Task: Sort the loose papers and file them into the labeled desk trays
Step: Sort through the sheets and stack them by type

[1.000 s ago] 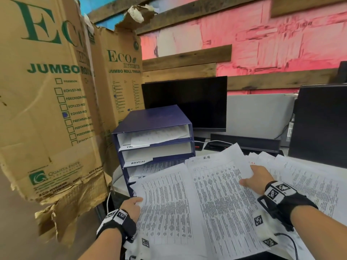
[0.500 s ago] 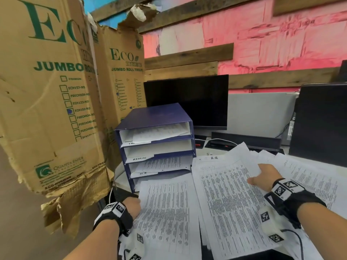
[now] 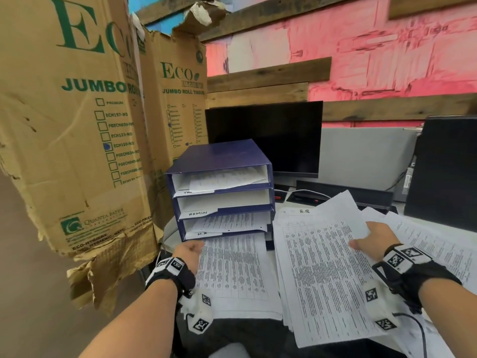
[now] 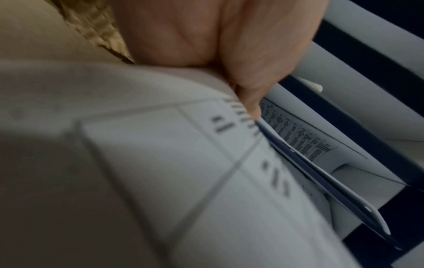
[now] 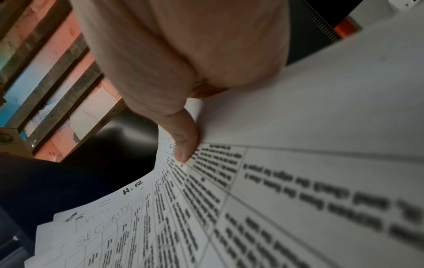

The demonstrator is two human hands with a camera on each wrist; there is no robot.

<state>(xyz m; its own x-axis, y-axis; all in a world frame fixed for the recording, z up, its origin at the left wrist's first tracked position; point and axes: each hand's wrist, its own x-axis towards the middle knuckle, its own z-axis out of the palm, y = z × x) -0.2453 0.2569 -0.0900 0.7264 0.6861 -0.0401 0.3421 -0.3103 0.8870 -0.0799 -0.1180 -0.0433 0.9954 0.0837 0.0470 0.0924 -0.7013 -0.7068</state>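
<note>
Left hand (image 3: 189,251) pinches the left edge of a printed sheet (image 3: 232,270), thumb on top; the left wrist view shows the thumb (image 4: 250,101) pressed onto the paper, with the fingers beneath hidden. That sheet lies with its long axis running away from the person, its far short edge pointing into the lowest slot of the blue desk trays (image 3: 222,161), where it just reaches or enters the opening. How far it has gone in cannot be told.

Above it, the stacked trays stand at the desk's left rear, openings facing the person. One slot carries a handwritten label (image 3: 198,213) reading "ADMIN", and the slot below it holds printed pages with an "H.R" tag.

Further right, a thicker paper stack (image 3: 322,275) lies lengthwise toward the trays too, slightly fanned, its top page headed "SECURITY" with "H.R" written on a sheet behind. Right hand (image 3: 374,241) clamps the stack's right edge, thumb (image 5: 185,143) lying on the printed face and the remaining fingers out of sight beneath. More loose pages (image 3: 423,244) spread on the desk beyond that hand.
</note>
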